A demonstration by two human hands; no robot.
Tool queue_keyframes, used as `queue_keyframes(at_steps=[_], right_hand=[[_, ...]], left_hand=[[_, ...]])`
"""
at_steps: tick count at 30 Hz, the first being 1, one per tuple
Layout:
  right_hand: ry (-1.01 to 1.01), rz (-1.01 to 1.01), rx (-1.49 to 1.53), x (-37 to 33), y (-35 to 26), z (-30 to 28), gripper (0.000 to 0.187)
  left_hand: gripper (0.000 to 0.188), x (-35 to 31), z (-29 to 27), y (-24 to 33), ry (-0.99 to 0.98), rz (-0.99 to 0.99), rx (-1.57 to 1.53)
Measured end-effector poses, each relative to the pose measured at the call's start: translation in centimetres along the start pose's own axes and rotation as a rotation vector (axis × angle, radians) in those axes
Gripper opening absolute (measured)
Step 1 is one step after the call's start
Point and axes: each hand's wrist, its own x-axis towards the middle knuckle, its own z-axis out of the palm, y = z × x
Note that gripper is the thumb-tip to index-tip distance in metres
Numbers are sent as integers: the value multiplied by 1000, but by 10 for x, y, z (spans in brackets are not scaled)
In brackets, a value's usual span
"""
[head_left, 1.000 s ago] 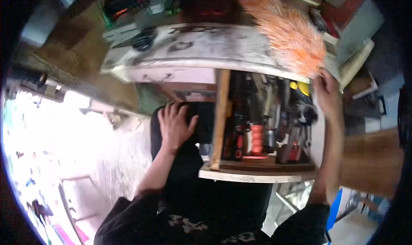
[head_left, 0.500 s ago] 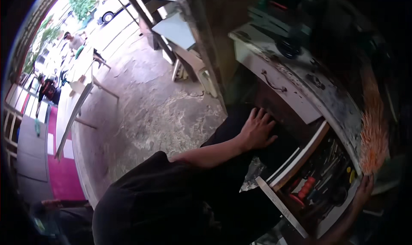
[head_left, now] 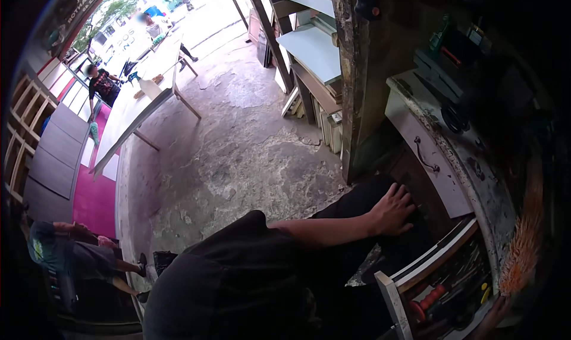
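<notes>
My left hand (head_left: 392, 212) lies on my dark-clothed knee, palm down and fingers a little apart, holding nothing. My right hand (head_left: 495, 314) is dim at the lower right, by the side of an open drawer (head_left: 392, 304). Its fingers are too dark to make out. Just above it is a long orange, bristly thing (head_left: 520, 259); whether the hand touches it I cannot tell. Inside the drawer lie a red-handled tool (head_left: 429, 301), something yellow (head_left: 485, 292) and several dark and metal tools.
The worn white bench (head_left: 434, 129) has a closed drawer with a metal handle (head_left: 425, 155); black-handled scissors (head_left: 455, 118) lie on top. A wooden post (head_left: 351, 84) and stacked boards (head_left: 312, 48) stand ahead. Several people are left, near a long table (head_left: 134, 111); one (head_left: 89, 257) stands close.
The view has swung left, so the bench, drawer and both hands appear farther right and lower. A person at the lower left shows more fully. My left hand stays on the knee.
</notes>
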Motion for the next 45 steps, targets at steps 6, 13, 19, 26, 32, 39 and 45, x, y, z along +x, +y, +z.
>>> queue_keyframes(at_steps=[6,13,19,26,32,39,45], right_hand=[[3,105,-91,-1,-11,-1,32],[-17,51,-13,-1,4,-1,31],[-51,55,-68,16,100,21,39],[-48,352,-99,5,148,21,54],[-108,404,-15,2,114,12,56],[-106,470,66,-1,60,16,58],[-113,498,104,-2,52,18,50]], left_hand=[[48,-1,3,-2,31,15,-3],[47,1,-3,0,-36,1,-6],[50,-1,0,-2,-43,-13,-9],[54,4,1,-3,-139,1,34],[56,7,11,-1,-205,17,144],[56,12,10,0,-389,-42,181],[56,15,6,3,-461,-73,177]])
